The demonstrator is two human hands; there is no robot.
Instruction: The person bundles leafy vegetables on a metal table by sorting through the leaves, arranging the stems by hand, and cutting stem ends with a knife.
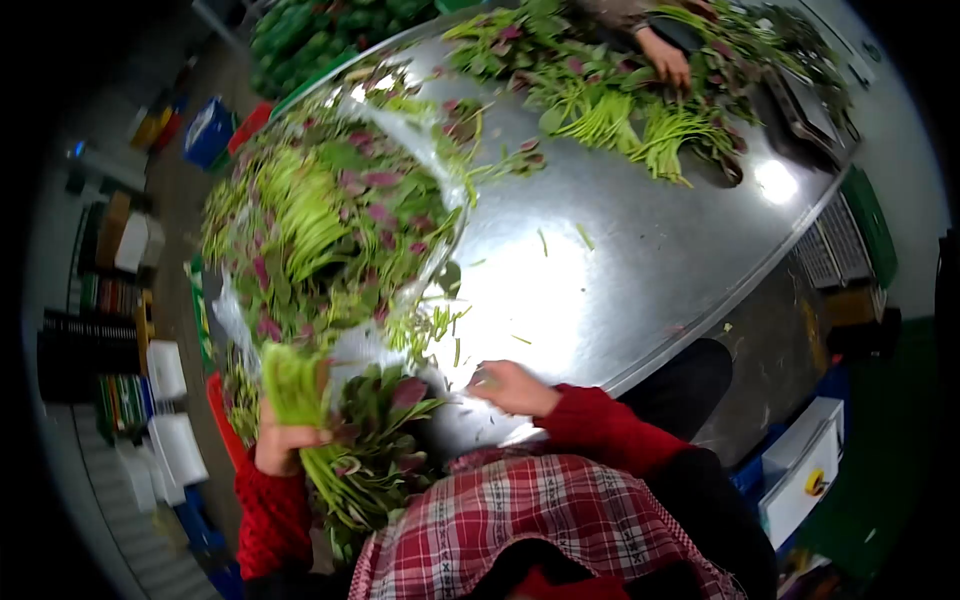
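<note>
My left hand is wrapped round a bunch of leafy greens at the lower left, its pale green stems pointing up. More green and purple leaves hang beside and below that hand. My right hand is over the near edge of the metal table, its fingers pressed together; whatever lies between them is too small to make out. Beyond my left hand, a large heap of greens lies on clear plastic.
Across the table, another person's hand touches more bunches of greens. A dark metal tray stands at the right end. Stem scraps are scattered on the tabletop. Green vegetables fill a container beyond the far left edge.
</note>
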